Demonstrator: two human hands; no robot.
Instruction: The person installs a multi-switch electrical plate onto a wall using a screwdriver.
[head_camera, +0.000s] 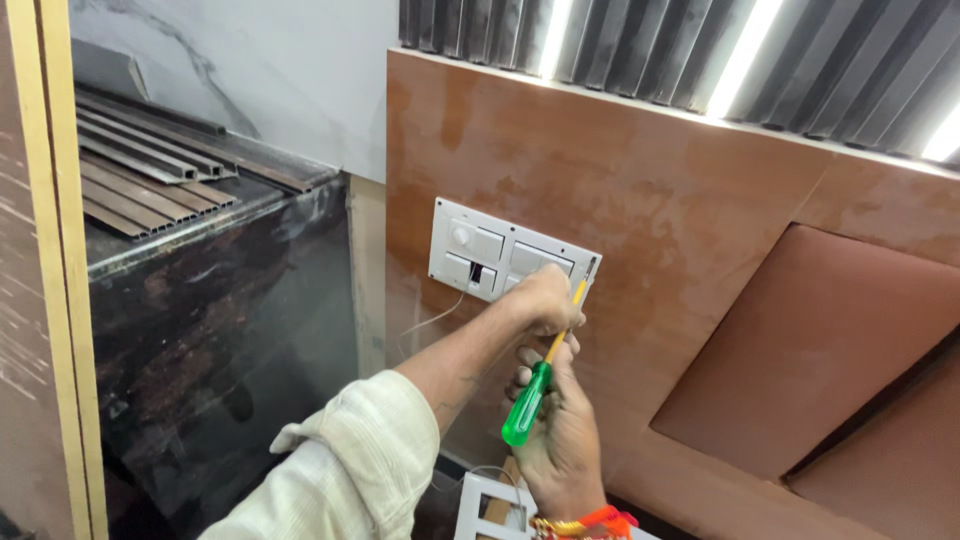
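A white switch plate (478, 250) with several switches sits on a brown wall panel (660, 200). My left hand (543, 297), coming from a cream sleeve, curls over the plate's lower right edge. Below it, my right hand (562, 440) grips the green handle of a screwdriver (527, 402). The yellow shaft slants up past my left hand, and its tip meets the plate's right edge. A thin white wire (432, 320) hangs from under the plate.
A dark stone-like counter (230, 290) at the left carries several long metal channel strips (150, 165). A padded brown panel (820, 345) fills the right. A loose white frame plate (492, 508) lies below my right hand. Grey slats with light strips (700, 50) run along the top.
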